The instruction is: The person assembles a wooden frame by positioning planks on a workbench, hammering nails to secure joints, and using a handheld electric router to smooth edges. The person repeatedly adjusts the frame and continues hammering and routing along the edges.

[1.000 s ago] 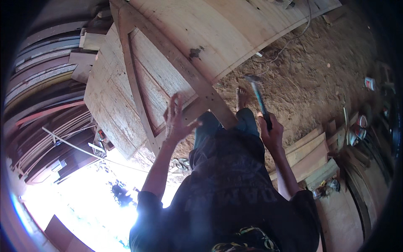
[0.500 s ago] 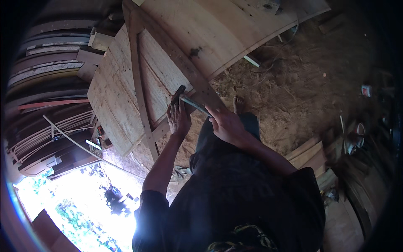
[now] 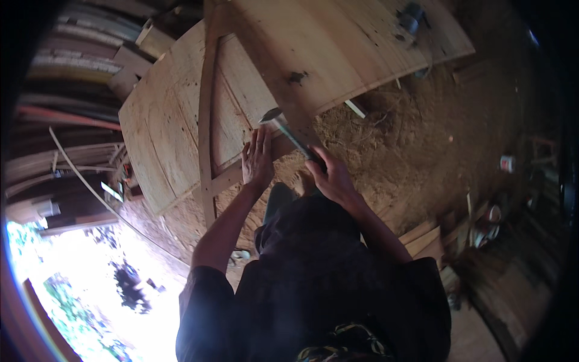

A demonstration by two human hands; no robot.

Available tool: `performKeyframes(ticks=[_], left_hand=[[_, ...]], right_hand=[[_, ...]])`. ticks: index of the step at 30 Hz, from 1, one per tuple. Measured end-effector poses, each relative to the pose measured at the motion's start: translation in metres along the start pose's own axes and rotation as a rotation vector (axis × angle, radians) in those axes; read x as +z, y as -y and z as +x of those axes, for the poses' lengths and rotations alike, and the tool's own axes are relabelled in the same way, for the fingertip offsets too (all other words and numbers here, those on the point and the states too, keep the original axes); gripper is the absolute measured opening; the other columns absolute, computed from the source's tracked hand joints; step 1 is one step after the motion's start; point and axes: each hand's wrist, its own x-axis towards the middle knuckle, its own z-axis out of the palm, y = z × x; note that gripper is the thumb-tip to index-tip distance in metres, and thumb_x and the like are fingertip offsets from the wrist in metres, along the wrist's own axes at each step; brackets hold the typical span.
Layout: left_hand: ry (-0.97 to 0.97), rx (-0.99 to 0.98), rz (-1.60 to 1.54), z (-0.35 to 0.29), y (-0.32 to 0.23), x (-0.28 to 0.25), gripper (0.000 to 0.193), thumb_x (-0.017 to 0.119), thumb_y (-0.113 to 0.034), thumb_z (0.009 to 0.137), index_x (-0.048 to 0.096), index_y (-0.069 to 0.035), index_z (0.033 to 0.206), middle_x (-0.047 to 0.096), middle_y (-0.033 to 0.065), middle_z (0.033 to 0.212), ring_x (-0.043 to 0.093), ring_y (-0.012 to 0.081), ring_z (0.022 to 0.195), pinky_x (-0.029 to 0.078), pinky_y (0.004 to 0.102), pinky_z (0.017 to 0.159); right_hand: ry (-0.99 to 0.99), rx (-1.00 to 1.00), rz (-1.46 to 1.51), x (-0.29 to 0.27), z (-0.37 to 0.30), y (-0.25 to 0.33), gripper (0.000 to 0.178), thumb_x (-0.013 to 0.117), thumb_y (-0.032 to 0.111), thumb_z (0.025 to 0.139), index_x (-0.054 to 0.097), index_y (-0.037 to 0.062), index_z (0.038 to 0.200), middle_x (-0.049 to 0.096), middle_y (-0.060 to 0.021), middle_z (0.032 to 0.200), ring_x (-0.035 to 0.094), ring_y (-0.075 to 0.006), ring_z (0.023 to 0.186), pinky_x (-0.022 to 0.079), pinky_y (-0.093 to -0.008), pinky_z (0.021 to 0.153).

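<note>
My right hand [image 3: 335, 180] is wrapped round the dark handle of a hammer [image 3: 294, 139]. The hammer's metal head is above and just beside the fingertips of my left hand [image 3: 258, 161]; whether it touches the wood I cannot tell. My left hand lies on the lower crosspiece of a triangular wooden frame [image 3: 206, 114], its fingers stretched out towards the boards. Any small thing beneath those fingers is hidden. Behind the frame's bars are pale wooden boards [image 3: 160, 130], and a wide wooden panel [image 3: 338, 45] extends to the upper right.
A dark power tool [image 3: 411, 19] rests on the far end of the panel. Stacked planks [image 3: 78, 42] line the left side. Sandy ground [image 3: 386, 163] spreads to the right, with a white container [image 3: 507, 163] on it. Wood scraps [image 3: 422, 241] lie at the lower right.
The hammer head has shifted up and to the right of my left fingertips, and its angle has turned. My left hand stays on the crosspiece. The whole view has shifted somewhat.
</note>
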Motion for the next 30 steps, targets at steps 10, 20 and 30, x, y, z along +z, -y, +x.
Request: performKeyframes(ticks=[10, 20, 30], left_hand=[[-0.033, -0.004, -0.057, -0.001, -0.003, 0.001, 0.095, 0.059, 0.010, 0.087, 0.028, -0.010, 0.175, 0.024, 0.0128, 0.184, 0.024, 0.0324, 0.170, 0.027, 0.0545, 0.133], [-0.033, -0.010, -0.023, -0.001, -0.002, 0.002, 0.089, 0.059, 0.004, 0.092, 0.029, -0.010, 0.174, 0.026, 0.0110, 0.183, 0.024, 0.0330, 0.170, 0.029, 0.0550, 0.132], [0.014, -0.020, -0.024, -0.001, -0.001, -0.001, 0.089, 0.060, 0.002, 0.093, 0.027, -0.011, 0.175, 0.023, 0.0109, 0.184, 0.022, 0.0318, 0.171, 0.028, 0.0546, 0.133]], right_hand=[[0.055, -0.025, -0.240, -0.025, 0.037, -0.023, 0.025, 0.060, 0.027, 0.116, 0.063, 0.0023, 0.121, 0.070, -0.0208, 0.081, 0.069, -0.0441, 0.067, 0.049, -0.0484, 0.055], [-0.032, -0.175, -0.271, -0.019, 0.048, -0.001, 0.031, 0.060, 0.031, 0.115, 0.062, 0.0003, 0.116, 0.074, -0.0258, 0.085, 0.073, -0.0504, 0.080, 0.056, -0.0559, 0.064], [0.085, 0.012, -0.396, -0.019, 0.048, 0.007, 0.035, 0.059, 0.035, 0.115, 0.061, 0.0000, 0.112, 0.075, -0.0266, 0.088, 0.072, -0.0523, 0.080, 0.055, -0.0613, 0.064]])
